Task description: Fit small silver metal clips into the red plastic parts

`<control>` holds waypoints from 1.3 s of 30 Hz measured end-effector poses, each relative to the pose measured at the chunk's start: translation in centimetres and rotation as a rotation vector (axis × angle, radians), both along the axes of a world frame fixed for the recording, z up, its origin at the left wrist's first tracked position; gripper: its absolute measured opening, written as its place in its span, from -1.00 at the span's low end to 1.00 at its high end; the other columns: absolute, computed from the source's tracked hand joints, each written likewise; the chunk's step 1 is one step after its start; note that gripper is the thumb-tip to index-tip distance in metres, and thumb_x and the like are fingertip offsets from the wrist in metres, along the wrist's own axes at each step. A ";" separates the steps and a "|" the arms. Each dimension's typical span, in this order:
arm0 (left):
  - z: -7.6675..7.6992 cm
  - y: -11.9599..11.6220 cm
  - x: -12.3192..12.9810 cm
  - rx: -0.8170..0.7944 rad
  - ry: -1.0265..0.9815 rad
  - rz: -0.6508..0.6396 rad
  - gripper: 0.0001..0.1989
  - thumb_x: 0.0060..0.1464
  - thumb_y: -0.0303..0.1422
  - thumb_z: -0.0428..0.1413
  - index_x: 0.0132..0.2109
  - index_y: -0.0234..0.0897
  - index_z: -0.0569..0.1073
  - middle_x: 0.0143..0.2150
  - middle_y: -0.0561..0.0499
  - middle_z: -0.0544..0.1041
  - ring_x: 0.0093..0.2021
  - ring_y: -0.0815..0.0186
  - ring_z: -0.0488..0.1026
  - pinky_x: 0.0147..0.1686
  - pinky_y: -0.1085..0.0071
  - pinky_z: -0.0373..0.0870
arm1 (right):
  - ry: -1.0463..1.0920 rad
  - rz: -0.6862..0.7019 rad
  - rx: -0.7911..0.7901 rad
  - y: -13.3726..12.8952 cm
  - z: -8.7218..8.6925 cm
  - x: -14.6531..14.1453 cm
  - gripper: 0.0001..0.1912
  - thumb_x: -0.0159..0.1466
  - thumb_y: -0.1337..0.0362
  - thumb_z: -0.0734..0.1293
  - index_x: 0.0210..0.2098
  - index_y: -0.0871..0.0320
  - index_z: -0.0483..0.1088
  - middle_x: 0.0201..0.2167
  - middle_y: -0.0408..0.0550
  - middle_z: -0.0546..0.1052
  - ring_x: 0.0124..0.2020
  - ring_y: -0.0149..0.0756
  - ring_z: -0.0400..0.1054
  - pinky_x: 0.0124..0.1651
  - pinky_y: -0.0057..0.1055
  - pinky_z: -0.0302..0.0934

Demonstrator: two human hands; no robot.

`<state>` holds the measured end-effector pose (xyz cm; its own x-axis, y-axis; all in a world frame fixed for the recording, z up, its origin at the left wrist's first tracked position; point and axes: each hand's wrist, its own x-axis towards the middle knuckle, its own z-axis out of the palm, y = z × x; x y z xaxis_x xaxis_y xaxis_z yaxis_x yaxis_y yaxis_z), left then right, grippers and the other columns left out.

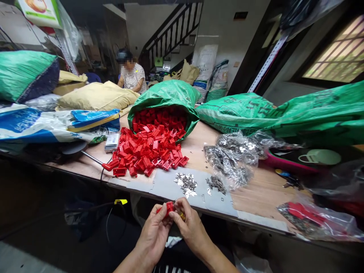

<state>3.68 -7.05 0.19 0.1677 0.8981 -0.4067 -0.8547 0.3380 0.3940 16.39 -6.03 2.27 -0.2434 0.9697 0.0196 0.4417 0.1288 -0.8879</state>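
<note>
My left hand [156,229] is closed round a small red plastic part [169,207], held just in front of the table edge. Close against it, my right hand [188,222] pinches its fingers together at the part's right end. A yellow-handled tool [182,216] shows between the right fingers; most of it is hidden, so its kind is unclear. Beyond my hands, flat silvery metal pieces [186,183] lie in a loose heap, with a smaller pile of dark metal pieces [216,184] to their right. A large heap of like red parts [148,148] spills from a green sack [170,91].
Clear bags of metal pieces [230,161] lie right of the piles. Another bag with red parts [315,220] is at the right edge. A pink tray [290,163] holds a pale green lid-like item [322,156]. Full sacks [241,110] line the back; a person [135,76] sits beyond.
</note>
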 end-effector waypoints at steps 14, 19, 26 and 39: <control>-4.9 1.0 -1.5 -0.263 0.326 -0.142 -0.49 -0.04 -0.39 0.25 0.07 -0.23 0.29 0.01 -0.15 0.48 -0.10 0.20 0.53 -0.03 0.31 0.37 | -0.558 -0.082 0.344 9.8 0.7 4.0 -0.78 0.29 0.35 0.19 -0.09 0.14 0.34 0.08 0.05 0.32 -0.03 -0.23 0.33 0.03 -0.32 0.20; -4.8 0.9 -1.4 -0.194 0.402 -0.107 -0.30 -0.07 -0.35 0.27 0.20 -0.14 0.18 0.26 -0.15 0.22 0.09 0.19 0.40 0.00 0.35 0.35 | -0.730 -0.041 0.293 13.1 0.4 3.9 -0.67 0.28 0.33 0.19 0.04 0.12 0.34 0.23 0.04 0.21 0.14 -0.15 0.21 0.13 -0.26 0.13; -3.8 0.2 -1.4 -0.090 0.491 -0.250 -0.62 -0.04 -0.30 0.25 -0.06 -0.32 0.42 -0.01 -0.19 0.44 -0.23 0.28 0.52 -0.26 0.44 0.40 | -0.683 -0.081 0.299 13.9 0.9 3.9 -0.69 0.29 0.34 0.20 0.00 0.19 0.39 0.11 0.10 0.37 0.12 -0.15 0.24 0.17 -0.25 0.10; -0.1 0.0 -1.4 0.009 0.054 -0.295 -0.63 0.08 -0.40 0.17 0.06 -0.24 0.36 -0.31 0.02 0.52 -0.43 0.43 0.48 -0.44 0.53 0.39 | 0.083 0.448 0.084 -0.7 5.7 3.0 -0.84 0.28 0.35 0.26 -0.22 0.12 0.49 -0.21 -0.08 0.54 -0.14 -0.35 0.42 -0.05 -0.46 0.26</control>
<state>2.28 -7.09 0.11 0.4002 0.8173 -0.4145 -0.6978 0.5650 0.4403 19.34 -6.76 8.02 -0.6321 0.7638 0.1308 0.2537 0.3634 -0.8964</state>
